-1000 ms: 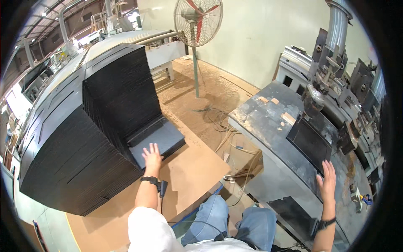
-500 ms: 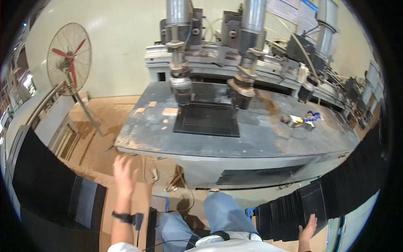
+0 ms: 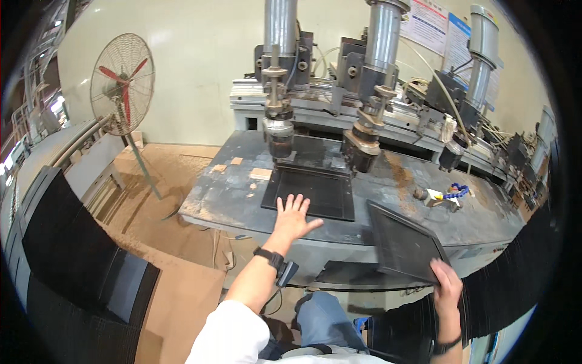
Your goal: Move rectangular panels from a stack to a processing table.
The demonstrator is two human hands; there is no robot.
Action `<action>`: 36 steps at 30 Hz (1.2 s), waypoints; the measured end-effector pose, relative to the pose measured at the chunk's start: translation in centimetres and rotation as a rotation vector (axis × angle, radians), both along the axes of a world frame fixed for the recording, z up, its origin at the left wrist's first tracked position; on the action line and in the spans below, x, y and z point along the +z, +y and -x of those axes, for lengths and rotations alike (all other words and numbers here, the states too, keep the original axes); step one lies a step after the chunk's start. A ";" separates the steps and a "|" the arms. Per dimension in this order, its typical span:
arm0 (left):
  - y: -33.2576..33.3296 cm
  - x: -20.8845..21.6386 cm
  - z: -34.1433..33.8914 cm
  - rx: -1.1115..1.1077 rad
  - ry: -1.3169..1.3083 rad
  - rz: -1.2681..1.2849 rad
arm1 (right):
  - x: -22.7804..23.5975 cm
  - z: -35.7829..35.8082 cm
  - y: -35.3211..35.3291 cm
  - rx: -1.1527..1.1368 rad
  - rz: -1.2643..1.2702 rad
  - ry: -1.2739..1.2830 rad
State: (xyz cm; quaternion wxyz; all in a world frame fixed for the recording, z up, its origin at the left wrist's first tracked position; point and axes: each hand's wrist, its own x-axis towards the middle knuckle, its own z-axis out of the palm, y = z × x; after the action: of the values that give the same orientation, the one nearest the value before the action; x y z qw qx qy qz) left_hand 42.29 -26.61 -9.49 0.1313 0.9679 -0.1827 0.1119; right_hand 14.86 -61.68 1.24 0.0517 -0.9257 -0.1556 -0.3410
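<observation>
A black framed panel (image 3: 312,189) lies flat on the grey machine table (image 3: 233,209), beneath two metal spindle heads. My left hand (image 3: 293,218) is over its near left edge with fingers spread and nothing held; whether the fingertips touch it I cannot tell. At the right, my right hand (image 3: 447,285) grips the near right corner of another black framed panel (image 3: 406,239). That one is tilted, its far end over the table's front edge. Just below it stands a long row of stacked black panels (image 3: 400,330).
At the left, more black panels (image 3: 73,242) are stacked beside brown board (image 3: 182,297). Behind stands a red-bladed fan (image 3: 123,85). Small wood offcuts (image 3: 260,174) lie left of the flat panel; a blue coiled hose (image 3: 458,191) sits farther right. Spindle heads (image 3: 279,136) hang low over the table.
My left hand has moved right and forward from beside the table to the flat panel. My right hand has lifted a panel from the right-hand stack toward the table. The view has shifted.
</observation>
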 end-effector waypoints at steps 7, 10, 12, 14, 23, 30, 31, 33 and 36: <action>9.5 -2.8 13.3 -0.210 -0.367 0.012 | -4.8 -19.6 9.4 0.219 -0.033 0.058; 15.6 -1.2 20.0 -0.243 -0.575 -0.006 | -8.0 -24.9 11.3 0.205 0.071 0.141; 19.1 0.3 24.5 -0.149 -0.658 -0.114 | -10.2 -28.7 11.5 0.268 0.090 0.242; 22.1 1.5 28.5 -0.011 -0.588 -0.179 | -10.1 -30.9 13.0 0.309 0.028 0.299; 37.5 -6.6 31.3 0.896 -0.316 -0.327 | -10.0 -30.9 15.3 0.173 0.160 0.272; 44.7 -13.0 30.6 1.259 0.316 -0.272 | -6.0 -20.5 10.3 0.336 0.079 0.078; 46.1 -13.2 31.0 1.262 0.265 -0.171 | -6.2 -18.4 7.0 0.279 0.084 0.041; 47.6 -12.8 30.4 1.197 0.290 -0.184 | -7.2 -13.1 0.1 0.077 -0.020 0.032; 45.5 -10.1 28.0 1.143 0.255 -0.131 | -10.6 -0.8 -11.0 -0.411 -0.138 0.083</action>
State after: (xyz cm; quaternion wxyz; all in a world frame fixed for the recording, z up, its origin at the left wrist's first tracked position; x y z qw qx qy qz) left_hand 14.29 18.92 -19.64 0.0109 0.9247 0.3788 0.0361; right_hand 15.70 -72.68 -9.34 0.0507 -0.9454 0.0621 -0.3158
